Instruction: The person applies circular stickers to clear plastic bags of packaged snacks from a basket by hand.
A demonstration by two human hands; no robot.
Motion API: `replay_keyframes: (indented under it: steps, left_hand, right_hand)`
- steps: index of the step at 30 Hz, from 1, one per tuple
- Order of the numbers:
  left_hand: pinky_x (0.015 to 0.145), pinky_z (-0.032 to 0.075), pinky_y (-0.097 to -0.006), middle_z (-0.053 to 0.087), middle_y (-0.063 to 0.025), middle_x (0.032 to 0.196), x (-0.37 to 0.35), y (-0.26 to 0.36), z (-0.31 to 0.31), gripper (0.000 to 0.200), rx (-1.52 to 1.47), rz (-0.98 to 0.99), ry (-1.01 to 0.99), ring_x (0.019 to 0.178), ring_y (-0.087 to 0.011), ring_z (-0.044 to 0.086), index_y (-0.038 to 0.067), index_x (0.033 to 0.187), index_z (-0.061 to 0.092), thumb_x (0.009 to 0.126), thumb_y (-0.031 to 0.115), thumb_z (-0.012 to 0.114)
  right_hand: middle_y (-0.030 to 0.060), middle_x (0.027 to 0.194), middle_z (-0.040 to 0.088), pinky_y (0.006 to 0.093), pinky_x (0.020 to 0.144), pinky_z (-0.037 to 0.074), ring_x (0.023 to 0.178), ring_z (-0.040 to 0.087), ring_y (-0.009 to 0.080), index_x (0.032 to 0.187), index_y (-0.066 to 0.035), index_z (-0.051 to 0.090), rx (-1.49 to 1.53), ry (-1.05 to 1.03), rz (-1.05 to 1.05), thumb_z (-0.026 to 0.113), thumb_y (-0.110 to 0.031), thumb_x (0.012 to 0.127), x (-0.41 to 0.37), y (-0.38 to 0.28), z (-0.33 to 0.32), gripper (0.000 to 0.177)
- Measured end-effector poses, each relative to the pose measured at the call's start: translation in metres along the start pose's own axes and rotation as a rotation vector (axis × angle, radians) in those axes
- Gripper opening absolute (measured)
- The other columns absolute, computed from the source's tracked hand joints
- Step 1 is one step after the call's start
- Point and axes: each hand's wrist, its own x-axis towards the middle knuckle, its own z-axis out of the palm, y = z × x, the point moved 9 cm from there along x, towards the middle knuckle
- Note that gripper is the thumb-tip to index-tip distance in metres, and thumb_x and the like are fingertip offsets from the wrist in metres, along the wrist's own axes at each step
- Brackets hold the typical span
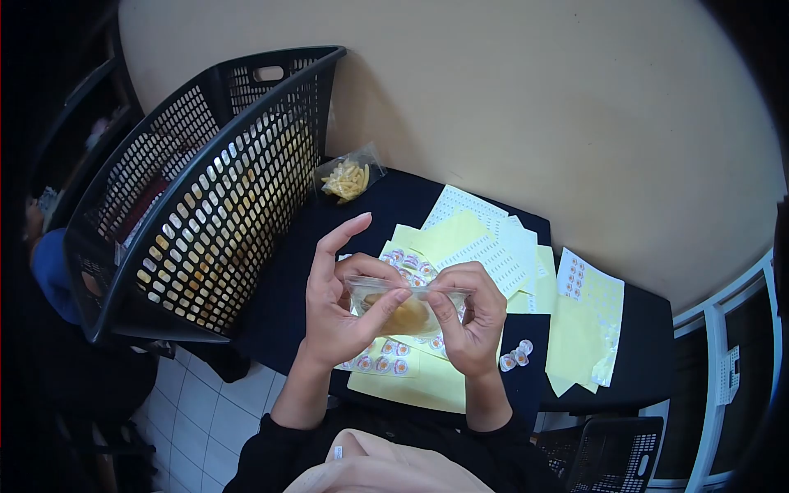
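Observation:
A small clear plastic bag [415, 316] with yellowish pieces in it is held up over the table. My left hand [335, 316] pinches its upper left edge between thumb and bent finger, the index finger raised. On the upper right edge, my right hand [475, 324] grips with thumb and curled fingers. Below the bag lie sheets of round stickers [382, 359] on yellow backing paper [411, 386]. Right of my right hand is a little cluster of round stickers [516, 355]. The bag's contents are partly hidden by my thumbs.
A tall black slatted basket [238, 205] stands at the left, partly filled. Near its far corner lies a clear bag of yellow snack sticks [348, 179]. White and yellow sheets [493, 255] overlap toward the wall, with more sheets [588, 320] at right. A black crate [616, 452] sits lower right.

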Motion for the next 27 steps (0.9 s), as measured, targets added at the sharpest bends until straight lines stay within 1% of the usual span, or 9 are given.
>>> replay_keyframes:
  steps: [7,9,10,12,15,18,21,25,27]
  left_hand:
    - [0.066,0.045,-0.0198,0.058,-0.0090,0.074,-0.001,-0.003,0.005,0.063,0.010,0.011,-0.003,0.072,-0.0116,0.058,-0.003,0.119,0.026,0.067,-0.006,0.062]
    - [0.066,0.044,-0.0197,0.058,-0.0090,0.073,-0.001,-0.008,0.005,0.065,-0.038,-0.054,0.003,0.072,-0.0114,0.057,-0.003,0.120,0.024,0.068,-0.005,0.062]
    - [0.066,0.044,-0.0197,0.058,-0.0090,0.073,0.000,-0.007,0.006,0.065,-0.037,-0.048,0.002,0.072,-0.0114,0.057,-0.003,0.120,0.024,0.068,-0.005,0.062]
    - [0.065,0.044,-0.0197,0.058,-0.0092,0.073,0.000,-0.008,0.006,0.068,-0.072,-0.038,0.025,0.072,-0.0112,0.057,-0.003,0.123,0.022,0.068,-0.004,0.062]
    - [0.065,0.044,-0.0198,0.058,-0.0094,0.073,0.000,-0.005,0.009,0.072,-0.054,0.020,-0.009,0.072,-0.0112,0.057,-0.003,0.125,0.018,0.068,-0.003,0.062]
    - [0.066,0.045,-0.0205,0.058,-0.0096,0.073,0.000,-0.002,0.012,0.075,-0.040,0.045,-0.015,0.072,-0.0116,0.057,-0.004,0.126,0.017,0.068,-0.003,0.063]
    - [0.065,0.042,-0.0180,0.057,-0.0072,0.072,-0.001,-0.004,0.013,0.079,-0.042,0.000,0.021,0.068,-0.0087,0.055,-0.005,0.128,0.013,0.066,-0.003,0.061]
    - [0.064,0.043,-0.0180,0.058,-0.0074,0.071,-0.003,-0.002,0.013,0.080,-0.010,0.014,0.029,0.068,-0.0092,0.056,-0.005,0.128,0.013,0.066,-0.003,0.061]
    - [0.067,0.046,-0.0220,0.058,-0.0094,0.073,-0.004,-0.003,0.015,0.077,-0.016,0.001,0.012,0.072,-0.0122,0.058,-0.006,0.127,0.014,0.068,-0.004,0.062]
  right_hand:
    - [0.0101,0.072,0.056,0.0267,0.061,0.042,0.066,0.055,0.0191,0.077,0.000,0.055,-0.021,0.035,-0.008,0.061,0.000,0.070,-0.002,0.002,-0.002,0.009]
    - [0.0096,0.074,0.056,0.0259,0.063,0.043,0.068,0.055,0.0174,0.080,0.000,0.054,0.016,-0.001,0.022,0.060,0.000,0.072,-0.002,0.007,-0.001,0.011]
    - [0.0096,0.074,0.056,0.0259,0.063,0.043,0.068,0.055,0.0174,0.080,0.000,0.054,0.017,0.000,0.016,0.060,0.000,0.072,-0.001,0.007,0.000,0.011]
    - [0.0091,0.077,0.056,0.0244,0.065,0.043,0.072,0.056,0.0146,0.087,0.000,0.052,0.243,0.029,0.105,0.059,0.001,0.072,-0.002,0.016,0.001,0.016]
    - [0.0089,0.080,0.056,0.0232,0.068,0.043,0.076,0.056,0.0128,0.092,0.000,0.049,0.253,0.025,0.120,0.060,0.002,0.072,-0.005,0.013,-0.001,0.022]
    - [0.0096,0.081,0.057,0.0230,0.069,0.043,0.077,0.056,0.0126,0.092,0.000,0.049,0.303,0.059,0.165,0.061,0.003,0.071,-0.008,0.018,-0.002,0.024]
    - [0.0095,0.082,0.057,0.0231,0.069,0.042,0.077,0.056,0.0127,0.092,0.000,0.049,0.299,0.049,0.122,0.061,0.003,0.071,-0.006,0.010,0.000,0.025]
    - [0.0095,0.081,0.057,0.0233,0.070,0.042,0.076,0.056,0.0128,0.092,0.000,0.049,0.308,0.047,0.113,0.061,0.004,0.071,-0.009,0.016,0.000,0.024]
    - [0.0093,0.080,0.057,0.0233,0.070,0.042,0.076,0.056,0.0128,0.091,0.000,0.048,0.276,0.063,0.088,0.061,0.004,0.071,-0.010,0.015,-0.002,0.024]
